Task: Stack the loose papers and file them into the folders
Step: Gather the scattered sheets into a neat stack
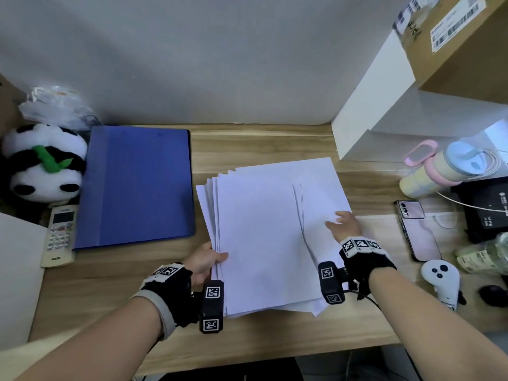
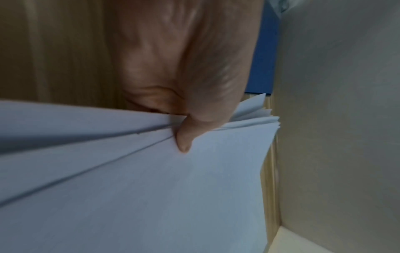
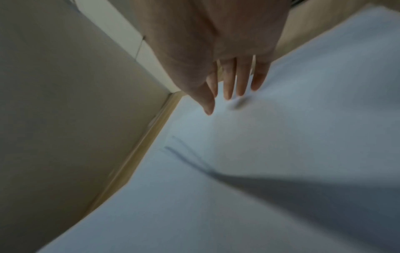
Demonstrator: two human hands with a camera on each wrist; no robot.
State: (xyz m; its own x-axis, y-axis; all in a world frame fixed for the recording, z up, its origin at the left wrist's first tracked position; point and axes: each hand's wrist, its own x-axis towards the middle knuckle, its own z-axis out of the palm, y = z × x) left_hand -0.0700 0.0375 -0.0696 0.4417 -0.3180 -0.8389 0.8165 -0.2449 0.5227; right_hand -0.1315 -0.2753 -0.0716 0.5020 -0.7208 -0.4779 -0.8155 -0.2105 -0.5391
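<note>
The bench is wood and holds everything. On its left lies the blue folder, shut and flat. Just right of it, apart from it, lies the heap of white papers, in front of the person. The sheets are not lined up yet; their edges fan out at the far left corner and along the right side.

The left hand holds the heap at its left edge. Its grip is a pinch: the thumb lies on top of the sheets and the fingers go under them. The right hand lies on the right part of the heap. Its grip is spread, with the fingers straight and resting flat on the top sheet.

The step in hand looks like the stacking, and the filing has not begun. Next, the person likely needs to push the sheets together from both sides until the edges match. Then the folder must be opened so the papers can go in.

Some things are hard to see. The left fingers under the sheets are hidden. How many sheets there are cannot be told. The task says folders, but only one shows. The right wrist view is blurry.
</note>
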